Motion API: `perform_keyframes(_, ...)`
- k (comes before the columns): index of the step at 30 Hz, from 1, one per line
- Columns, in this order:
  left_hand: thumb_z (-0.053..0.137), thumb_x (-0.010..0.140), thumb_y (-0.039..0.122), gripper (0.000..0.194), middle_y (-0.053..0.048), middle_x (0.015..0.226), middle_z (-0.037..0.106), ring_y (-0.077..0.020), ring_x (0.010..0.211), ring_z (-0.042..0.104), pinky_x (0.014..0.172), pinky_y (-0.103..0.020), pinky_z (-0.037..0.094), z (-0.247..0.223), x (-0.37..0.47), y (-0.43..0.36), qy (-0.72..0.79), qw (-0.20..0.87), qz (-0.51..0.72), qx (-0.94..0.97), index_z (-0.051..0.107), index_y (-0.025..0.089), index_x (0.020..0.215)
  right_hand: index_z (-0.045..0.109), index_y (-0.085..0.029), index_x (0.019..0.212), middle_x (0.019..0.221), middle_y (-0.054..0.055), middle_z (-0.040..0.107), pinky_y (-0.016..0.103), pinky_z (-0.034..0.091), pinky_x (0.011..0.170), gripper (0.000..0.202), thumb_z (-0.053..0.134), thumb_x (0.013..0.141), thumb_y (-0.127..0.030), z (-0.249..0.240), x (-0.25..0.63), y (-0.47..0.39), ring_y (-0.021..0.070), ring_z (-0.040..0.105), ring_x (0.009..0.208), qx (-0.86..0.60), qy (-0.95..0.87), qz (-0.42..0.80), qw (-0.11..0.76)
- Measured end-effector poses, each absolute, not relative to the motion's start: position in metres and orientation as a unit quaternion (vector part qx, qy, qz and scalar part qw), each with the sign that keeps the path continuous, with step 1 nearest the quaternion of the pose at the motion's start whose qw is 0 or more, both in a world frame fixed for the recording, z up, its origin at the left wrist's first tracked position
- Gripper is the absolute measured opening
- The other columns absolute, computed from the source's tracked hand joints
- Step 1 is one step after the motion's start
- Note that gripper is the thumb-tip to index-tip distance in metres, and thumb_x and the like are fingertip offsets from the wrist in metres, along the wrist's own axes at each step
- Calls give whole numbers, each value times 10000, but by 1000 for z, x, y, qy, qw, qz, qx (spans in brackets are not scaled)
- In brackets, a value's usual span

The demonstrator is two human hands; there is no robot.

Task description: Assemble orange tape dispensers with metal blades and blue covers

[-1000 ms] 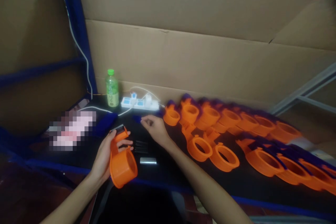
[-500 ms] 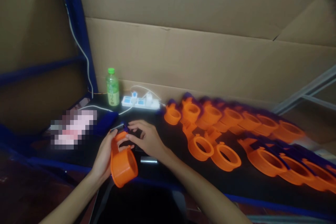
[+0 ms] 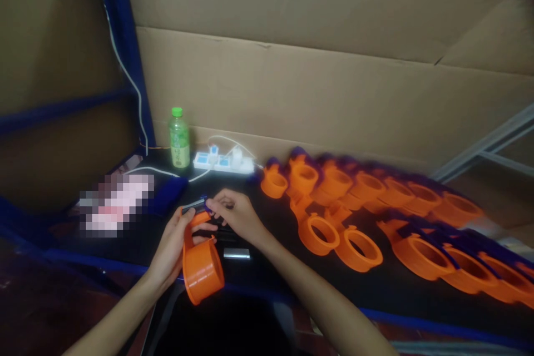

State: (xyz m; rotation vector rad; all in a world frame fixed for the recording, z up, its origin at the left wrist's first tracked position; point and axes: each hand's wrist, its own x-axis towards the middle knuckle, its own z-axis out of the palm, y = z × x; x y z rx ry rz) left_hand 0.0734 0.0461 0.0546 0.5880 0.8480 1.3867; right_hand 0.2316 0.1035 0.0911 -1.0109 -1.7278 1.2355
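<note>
My left hand (image 3: pixel 171 247) is wrapped round the upper arm of an orange plastic part with a round cup-like ring (image 3: pixel 203 271), which hangs below the fingers. A dark piece with a silvery strip (image 3: pixel 194 204) lies along the top of that part, under my left thumb. My right hand (image 3: pixel 236 214) is closed at the right end of this strip, its thumb and fingers pinched at a small dark blue piece (image 3: pixel 207 204). Whether that piece is fixed to the orange part I cannot tell. On the black table below the right hand lies a small silver bar (image 3: pixel 236 253).
Several orange ring parts (image 3: pixel 319 235) with dark blue pieces stand in rows to the right. A green-capped bottle (image 3: pixel 179 142) and a white power strip (image 3: pixel 223 162) with cables are at the back, before a cardboard wall (image 3: pixel 292 89). A blurred-out pink item (image 3: pixel 120 200) lies left.
The orange part has moved slightly right and down with my left hand. My right hand has shifted a little right, its fingers now drawn together at the end of the strip.
</note>
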Motion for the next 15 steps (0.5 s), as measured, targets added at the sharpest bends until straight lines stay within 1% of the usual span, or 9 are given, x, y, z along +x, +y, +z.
perform_keyframes(2, 727, 867, 344, 282, -115, 1012, 782, -253, 815, 780, 760, -435, 648, 54, 74, 46, 373, 649, 609, 264, 553, 195, 1032, 653, -161, 852, 719, 4, 668, 182, 486, 502, 362, 702, 847, -520, 92, 231, 103, 104, 617, 637, -398, -673, 491, 384)
perform_keyframes(3, 727, 867, 342, 280, -112, 996, 783, -257, 820, 780, 755, -436, 649, 55, 74, 46, 373, 648, 609, 264, 554, 194, 1030, 660, -163, 887, 732, 4, 673, 177, 489, 499, 354, 719, 835, -508, 93, 232, 104, 108, 628, 657, -395, -669, 501, 382)
perform_keyframes(4, 727, 865, 340, 279, -108, 977, 784, -262, 823, 780, 748, -438, 650, 55, 74, 46, 372, 648, 611, 262, 554, 194, 1028, 668, -166, 947, 758, 5, 682, 173, 499, 504, 352, 736, 823, -489, 95, 233, 104, 114, 643, 687, -390, -665, 514, 377)
perform_keyframes(6, 722, 868, 343, 283, -106, 932, 786, -265, 801, 779, 736, -439, 650, 55, 74, 46, 371, 650, 609, 261, 560, 191, 1043, 664, -180, 1110, 838, 15, 704, 175, 529, 530, 410, 761, 809, -441, 99, 237, 104, 130, 674, 762, -376, -661, 541, 360)
perform_keyframes(8, 710, 875, 356, 303, -110, 896, 787, -263, 767, 776, 726, -439, 649, 55, 74, 45, 372, 654, 605, 262, 571, 181, 1080, 653, -182, 1200, 921, 36, 717, 188, 556, 565, 463, 764, 810, -405, 102, 242, 105, 147, 688, 834, -363, -669, 551, 342)
perform_keyframes(11, 691, 887, 375, 337, -126, 893, 787, -273, 746, 771, 711, -447, 644, 57, 73, 44, 375, 657, 598, 265, 573, 170, 1127, 687, -162, 1160, 1034, 67, 721, 212, 576, 616, 406, 751, 821, -374, 106, 246, 104, 162, 678, 913, -346, -697, 533, 331)
perform_keyframes(15, 677, 896, 383, 324, -135, 889, 784, -271, 693, 759, 700, -449, 635, 58, 71, 43, 371, 672, 585, 260, 563, 169, 1111, 699, -164, 1138, 1108, 71, 715, 248, 579, 699, 362, 756, 815, -318, 105, 247, 103, 137, 663, 880, -336, -726, 492, 344)
